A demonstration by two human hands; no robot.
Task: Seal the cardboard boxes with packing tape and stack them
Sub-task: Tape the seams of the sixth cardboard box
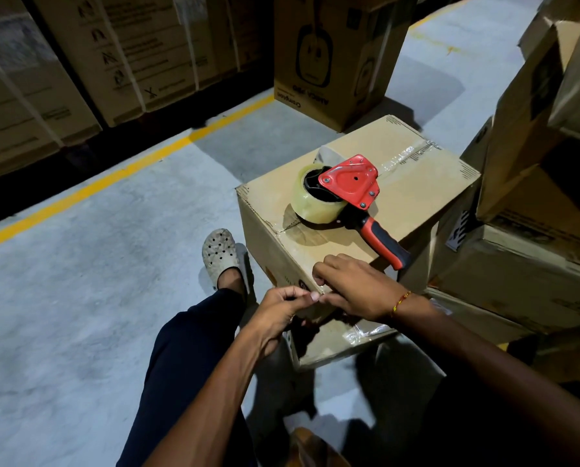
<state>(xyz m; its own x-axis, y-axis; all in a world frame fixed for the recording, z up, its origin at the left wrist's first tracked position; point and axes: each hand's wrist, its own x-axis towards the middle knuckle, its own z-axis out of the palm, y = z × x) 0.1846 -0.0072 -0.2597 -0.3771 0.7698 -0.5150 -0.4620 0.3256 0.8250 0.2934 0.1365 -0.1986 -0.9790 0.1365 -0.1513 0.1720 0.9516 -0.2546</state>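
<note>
Fingers [310,295] of the left hand [281,310] curl in, thumb and forefinger pinching something thin at the near top corner of the cardboard box [416,183]; what they pinch is too small to tell. Right hand [352,288] rests on that same corner, its fingers bent over the edge and touching the cardboard. Clear tape runs along the box's top seam. On the lid lies the red tape dispenser [349,183], handle pointing to the near right edge. That box stands on the floor [96,264] beside stacked boxes [524,183].
</note>
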